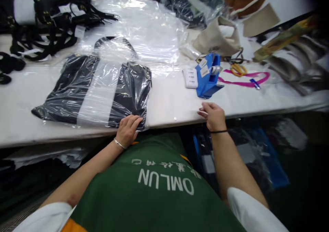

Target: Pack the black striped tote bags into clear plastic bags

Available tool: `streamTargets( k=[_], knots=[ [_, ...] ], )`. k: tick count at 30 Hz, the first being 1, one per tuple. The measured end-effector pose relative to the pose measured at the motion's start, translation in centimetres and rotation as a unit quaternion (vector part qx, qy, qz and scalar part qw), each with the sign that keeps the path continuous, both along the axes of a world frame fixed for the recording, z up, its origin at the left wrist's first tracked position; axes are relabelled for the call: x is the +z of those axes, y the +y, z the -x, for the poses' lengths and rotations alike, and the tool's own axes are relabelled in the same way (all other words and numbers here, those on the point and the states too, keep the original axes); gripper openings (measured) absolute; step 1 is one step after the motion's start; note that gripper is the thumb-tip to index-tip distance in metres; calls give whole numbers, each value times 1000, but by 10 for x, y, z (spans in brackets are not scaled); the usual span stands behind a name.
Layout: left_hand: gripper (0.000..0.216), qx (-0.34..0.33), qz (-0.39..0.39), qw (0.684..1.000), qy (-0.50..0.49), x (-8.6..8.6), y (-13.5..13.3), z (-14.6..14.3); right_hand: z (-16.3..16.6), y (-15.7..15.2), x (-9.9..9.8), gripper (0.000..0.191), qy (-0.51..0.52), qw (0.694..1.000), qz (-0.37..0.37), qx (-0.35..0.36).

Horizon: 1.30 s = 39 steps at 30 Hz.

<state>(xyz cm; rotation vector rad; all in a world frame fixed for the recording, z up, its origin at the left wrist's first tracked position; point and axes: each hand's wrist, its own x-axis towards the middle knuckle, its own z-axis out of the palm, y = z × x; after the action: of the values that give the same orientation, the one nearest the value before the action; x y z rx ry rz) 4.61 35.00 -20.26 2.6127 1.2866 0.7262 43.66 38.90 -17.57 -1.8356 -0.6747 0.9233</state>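
A black handbag (131,84) lies flat in a clear plastic bag, with a white band (99,91) around its middle and its handle toward the back. My left hand (128,129) rests with fingers laid out on the bag's near right corner, at the table edge. Over the front edge, my right hand (215,117) has its fingers partly bent and apart; nothing shows in them. Just beyond it stands a blue tape dispenser (205,79), with a stack of printed white labels (191,78) against its left side.
Clear plastic bags (154,29) are piled at the back. Black bags with straps (59,19) occupy the back left. Toward the right are a beige bag (216,38), yellow-handled scissors (238,70) and a pink lanyard (266,76). Below the table sits a blue container (275,163) with wrapped items.
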Motion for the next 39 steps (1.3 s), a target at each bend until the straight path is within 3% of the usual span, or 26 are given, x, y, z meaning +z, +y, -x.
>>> streamTargets(
  k=[1, 3, 6, 9, 12, 14, 19, 22, 27, 31, 39],
  knots=[
    [48, 1, -1, 1000, 0, 1, 0, 0, 21, -3, 4, 33, 53, 996, 23, 72],
    [47, -3, 0, 1000, 7, 3, 1, -1, 70, -3, 13, 40, 151, 958, 65, 235],
    [48, -21, 6, 999, 25, 6, 4, 0, 136, 13, 18, 42, 183, 892, 76, 406],
    [47, -31, -3, 999, 38, 6, 6, 1, 172, 36, 12, 38, 31, 860, 82, 503],
    [44, -33, -14, 998, 45, 6, 6, 0, 179, 49, 5, 33, -159, 816, 92, 548],
    [45, -27, -2, 998, 53, 8, 5, -2, 176, 50, 2, 34, -190, 801, 97, 559],
    [50, 5, 37, 990, 138, 23, 8, -7, 166, 38, 1, 40, -20, 845, 149, 514],
    [46, -19, 30, 985, 168, 29, 16, -5, 162, 33, 0, 37, 72, 861, 154, 479],
    [43, -80, -24, 990, 110, 32, 35, 3, 155, 26, 4, 36, 190, 870, 131, 436],
    [47, -100, -54, 992, 59, 42, 50, -1, 155, 13, 7, 40, 310, 877, 81, 358],
    [40, -53, -54, 997, 0, 68, 69, -29, 184, 4, -4, 38, 486, 857, -16, 168]
  ],
)
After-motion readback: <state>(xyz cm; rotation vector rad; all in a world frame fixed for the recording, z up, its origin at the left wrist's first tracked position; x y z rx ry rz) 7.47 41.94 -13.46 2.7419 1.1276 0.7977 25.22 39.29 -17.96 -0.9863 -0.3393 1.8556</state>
